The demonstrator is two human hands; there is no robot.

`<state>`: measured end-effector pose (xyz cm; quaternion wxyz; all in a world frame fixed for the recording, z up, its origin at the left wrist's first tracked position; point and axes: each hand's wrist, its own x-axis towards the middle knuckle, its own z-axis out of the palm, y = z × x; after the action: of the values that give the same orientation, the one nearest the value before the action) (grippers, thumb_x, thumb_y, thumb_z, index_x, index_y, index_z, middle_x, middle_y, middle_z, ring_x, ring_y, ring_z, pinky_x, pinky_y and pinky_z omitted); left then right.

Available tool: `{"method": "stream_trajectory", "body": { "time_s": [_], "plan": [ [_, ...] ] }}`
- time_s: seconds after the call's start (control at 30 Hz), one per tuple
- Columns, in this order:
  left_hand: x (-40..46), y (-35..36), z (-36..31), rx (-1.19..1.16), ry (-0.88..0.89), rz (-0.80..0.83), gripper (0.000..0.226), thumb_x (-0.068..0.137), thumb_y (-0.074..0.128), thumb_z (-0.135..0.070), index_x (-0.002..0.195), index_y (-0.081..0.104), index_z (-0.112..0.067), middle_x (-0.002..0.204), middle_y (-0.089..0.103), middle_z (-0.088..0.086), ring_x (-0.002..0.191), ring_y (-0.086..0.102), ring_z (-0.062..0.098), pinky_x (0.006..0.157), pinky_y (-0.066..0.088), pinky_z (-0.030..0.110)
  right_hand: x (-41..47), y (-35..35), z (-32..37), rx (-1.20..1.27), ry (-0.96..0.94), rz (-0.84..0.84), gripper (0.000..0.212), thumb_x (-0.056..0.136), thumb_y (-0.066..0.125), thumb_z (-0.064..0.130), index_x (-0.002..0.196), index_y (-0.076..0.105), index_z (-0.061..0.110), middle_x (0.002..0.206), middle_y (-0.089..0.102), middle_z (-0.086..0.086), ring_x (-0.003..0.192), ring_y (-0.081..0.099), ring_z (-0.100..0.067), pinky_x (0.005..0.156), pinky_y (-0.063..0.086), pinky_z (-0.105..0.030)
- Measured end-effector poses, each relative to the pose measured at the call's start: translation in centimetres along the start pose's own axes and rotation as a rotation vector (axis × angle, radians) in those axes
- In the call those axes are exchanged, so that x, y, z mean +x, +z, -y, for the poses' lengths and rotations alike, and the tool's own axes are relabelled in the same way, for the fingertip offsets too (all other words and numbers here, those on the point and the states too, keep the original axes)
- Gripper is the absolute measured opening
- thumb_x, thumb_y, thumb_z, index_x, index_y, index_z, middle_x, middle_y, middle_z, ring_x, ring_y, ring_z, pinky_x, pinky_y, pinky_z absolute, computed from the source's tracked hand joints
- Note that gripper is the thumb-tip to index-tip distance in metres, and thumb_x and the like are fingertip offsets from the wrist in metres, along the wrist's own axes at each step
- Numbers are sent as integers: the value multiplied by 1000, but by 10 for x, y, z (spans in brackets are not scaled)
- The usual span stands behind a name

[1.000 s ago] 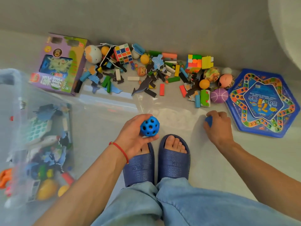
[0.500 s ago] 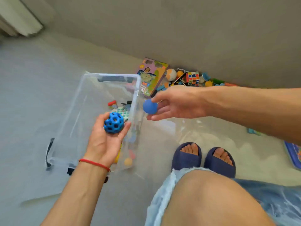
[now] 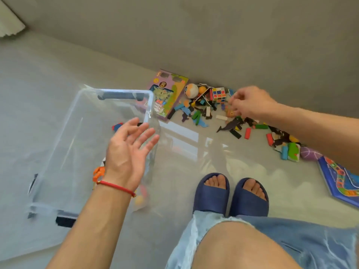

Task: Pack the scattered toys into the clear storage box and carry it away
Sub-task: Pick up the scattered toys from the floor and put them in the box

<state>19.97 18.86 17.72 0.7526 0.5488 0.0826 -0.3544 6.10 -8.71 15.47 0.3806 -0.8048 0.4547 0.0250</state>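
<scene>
Two hands work at once, each with its own job. The left hand point(image 3: 130, 150) hangs palm-up over the clear storage box point(image 3: 81, 121), fingers spread and slack with nothing in them, which fits a hand that has finished a drop and has no reason to clench. It hovers by the box's right wall, the side nearest the toys, so the trip between pile and box is short.

The right hand point(image 3: 250, 103) reaches out to the scattered toys point(image 3: 233, 121) strewn on the floor along the foot of the wall. Its fingers curl down into the pieces beside the puzzle cube point(image 3: 219, 94), but the blur hides whether they have pinched anything, so that cannot be told.

The box stands open on the floor to the person's left, its dark handle point(image 3: 120, 95) at the far end; a few toys show through its walls. A purple game carton point(image 3: 167, 92) lies just past its far right corner, and a blue board point(image 3: 340, 179) lies at the right edge of the view. Most pieces are yet unpacked, so the task looks far from carrying.
</scene>
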Motion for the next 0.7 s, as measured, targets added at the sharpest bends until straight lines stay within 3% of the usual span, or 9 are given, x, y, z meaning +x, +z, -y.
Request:
{"method": "stream_trajectory", "body": {
  "time_s": [0.13,0.3,0.43,0.53,0.63,0.7],
  "plan": [
    [27,54,71,360,-66,131,23,97,51,-10,117,62,-7,116,66,16,107,67,30,86,59,42,21,-3,-92,-281,57,-90,22,96,52,22,98,72,13,104,70,-11,94,65,-33,80,53,-37],
    [87,94,166,845,-84,270,28,91,61,-6,113,66,-21,113,66,0,107,64,18,89,58,40,50,47,-165,-379,56,55,23,90,59,21,113,63,18,118,63,-11,107,61,-32,89,53,-45],
    [144,113,218,1206,79,414,34,87,67,-15,119,65,-28,120,63,-11,112,57,7,103,47,32,77,84,-184,-390,28,-38,42,93,60,30,132,49,18,132,50,-12,120,53,-35,90,49,-44],
    [186,127,249,1446,318,496,38,89,67,-19,127,62,-22,130,59,-1,122,51,15,107,41,30,92,114,-187,-376,103,-160,61,91,66,41,138,41,11,143,39,-16,129,44,-35,93,48,-46],
    [217,133,279,1666,513,558,38,87,69,-25,122,65,-13,120,61,8,115,51,27,99,40,31,104,139,-192,-289,189,-196,79,87,68,50,144,35,7,156,22,-20,136,32,-37,101,44,-44],
    [223,131,293,1709,579,516,29,84,72,-21,110,69,-9,108,61,11,104,53,29,90,40,30,110,148,-196,-247,177,-264,76,86,70,48,141,39,6,153,25,-20,132,34,-36,101,43,-41]
  ]
}}
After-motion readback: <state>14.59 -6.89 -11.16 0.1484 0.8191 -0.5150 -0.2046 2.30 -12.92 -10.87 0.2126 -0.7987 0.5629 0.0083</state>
